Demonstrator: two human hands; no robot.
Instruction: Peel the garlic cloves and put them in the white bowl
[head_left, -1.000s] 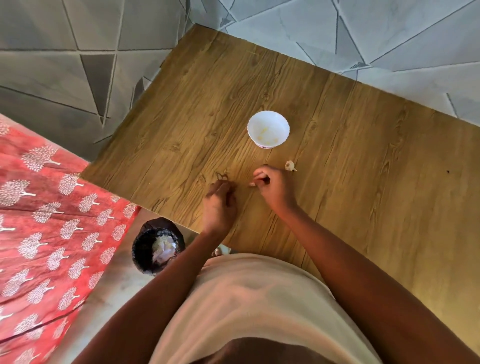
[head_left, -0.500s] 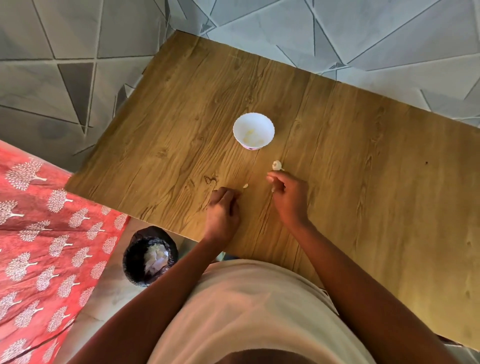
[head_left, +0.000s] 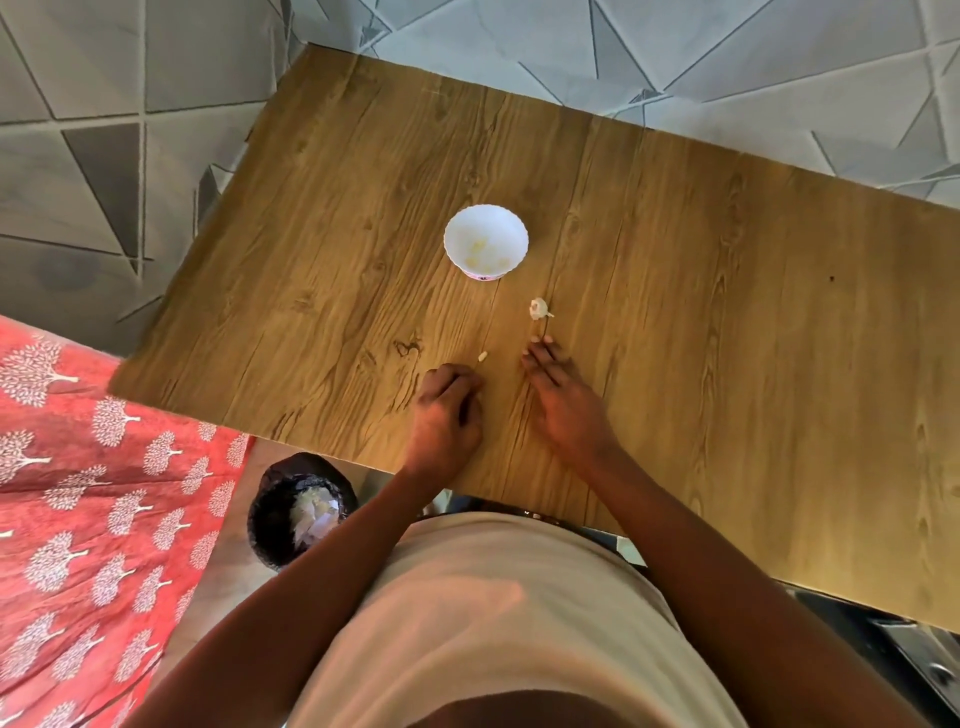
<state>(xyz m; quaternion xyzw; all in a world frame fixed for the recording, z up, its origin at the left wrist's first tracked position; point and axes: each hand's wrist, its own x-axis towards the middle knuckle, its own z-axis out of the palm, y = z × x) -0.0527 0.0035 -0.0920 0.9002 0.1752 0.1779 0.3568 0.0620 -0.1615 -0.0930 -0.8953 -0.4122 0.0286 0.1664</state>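
A white bowl (head_left: 485, 241) stands mid-table with a few pale peeled cloves in it. Just right of and nearer than the bowl lies a small garlic piece (head_left: 538, 308) with papery skin. A tiny pale bit (head_left: 482, 356) lies on the wood between my hands. My left hand (head_left: 447, 410) rests on the table with fingers curled under; nothing shows in it. My right hand (head_left: 563, 400) lies flat, its fingers stretched out, the tips a short way below the garlic piece and not touching it.
The wooden table (head_left: 727, 312) reaches far to the right. A black bin (head_left: 301, 512) with white peel in it stands on the floor below the table's near edge, left of my body. Red patterned cloth (head_left: 93, 493) covers the left side.
My right hand has opened from a pinch and its fingers now stretch flat toward the garlic piece. The tiny bit now lies on the table. My left hand stays curled.
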